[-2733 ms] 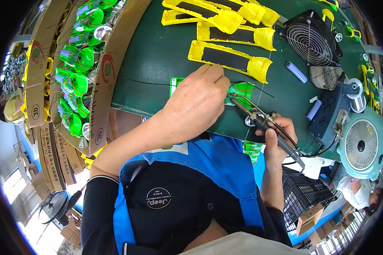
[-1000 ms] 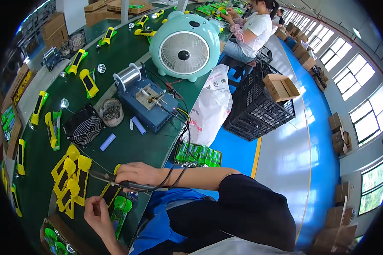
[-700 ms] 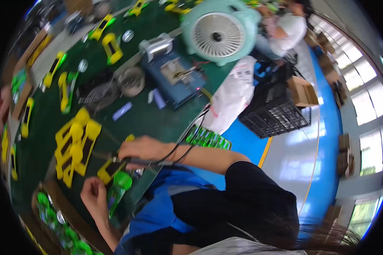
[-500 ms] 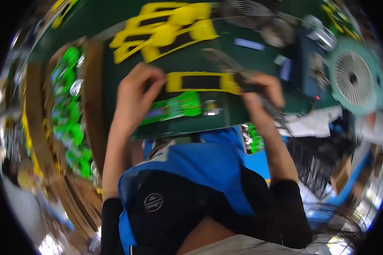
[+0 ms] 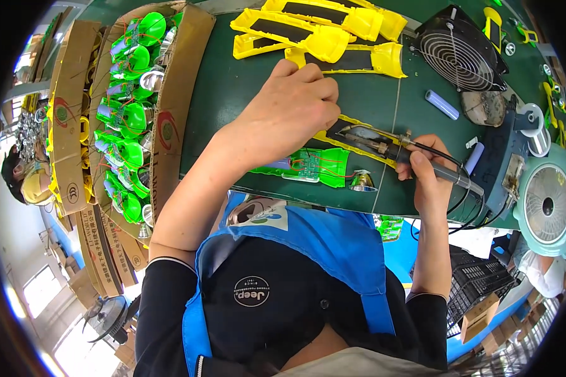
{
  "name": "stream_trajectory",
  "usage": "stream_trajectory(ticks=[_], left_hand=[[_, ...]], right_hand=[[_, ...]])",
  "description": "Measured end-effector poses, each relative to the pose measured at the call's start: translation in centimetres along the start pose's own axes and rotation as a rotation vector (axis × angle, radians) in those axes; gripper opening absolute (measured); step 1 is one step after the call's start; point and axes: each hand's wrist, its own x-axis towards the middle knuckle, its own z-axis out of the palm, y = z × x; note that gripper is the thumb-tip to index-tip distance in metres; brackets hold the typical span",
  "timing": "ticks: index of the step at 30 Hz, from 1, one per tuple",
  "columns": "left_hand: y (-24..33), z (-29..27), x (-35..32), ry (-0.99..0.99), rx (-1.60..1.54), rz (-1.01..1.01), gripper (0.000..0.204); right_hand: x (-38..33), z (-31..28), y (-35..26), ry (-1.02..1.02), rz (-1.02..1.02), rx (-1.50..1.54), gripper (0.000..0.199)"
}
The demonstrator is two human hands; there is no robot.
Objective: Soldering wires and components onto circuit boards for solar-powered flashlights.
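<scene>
My left hand [image 5: 289, 107] rests over a yellow plastic shell [image 5: 358, 135] on the green table, fingers curled and pressing it down. My right hand [image 5: 427, 176] grips a soldering iron [image 5: 399, 151] whose tip points left into the shell's dark opening, close to my left fingertips. Just in front of the shell lies a green plastic housing with a small circuit board and red wires [image 5: 308, 166], and a small silver reflector cup [image 5: 361, 182] beside it.
Several yellow shells [image 5: 314, 28] lie at the table's far side. A cardboard box of green housings [image 5: 129, 113] stands to the left. A black fan [image 5: 462, 53], a soldering station [image 5: 503, 169], a solder spool [image 5: 534, 129] and a mint-coloured fan [image 5: 547, 204] stand at right.
The view swung away over the room and came back to the table. Both hands are again at the yellow shell, iron tip inside it.
</scene>
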Motion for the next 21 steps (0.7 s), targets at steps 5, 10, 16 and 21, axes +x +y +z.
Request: stream_trajectory(ticks=[5,10,16,21], left_hand=[[-0.36,0.0,-0.03,0.008,0.013,0.043,0.005],[-0.63,-0.03,-0.05,0.02,-0.034,0.054,0.004],[-0.55,0.09,0.0,0.011,-0.009,0.055,0.003],[-0.51,0.1,0.06,0.02,0.016,0.073,0.002]], right_hand=[[0.08,0.69,-0.31,0.029,0.026,-0.108,0.034],[0.23,0.38,-0.53,-0.034,-0.002,-0.006,0.021],[0.12,0.68,-0.39,-0.007,0.047,-0.156,0.032],[0.25,0.43,-0.5,-0.054,0.058,-0.079,0.02]])
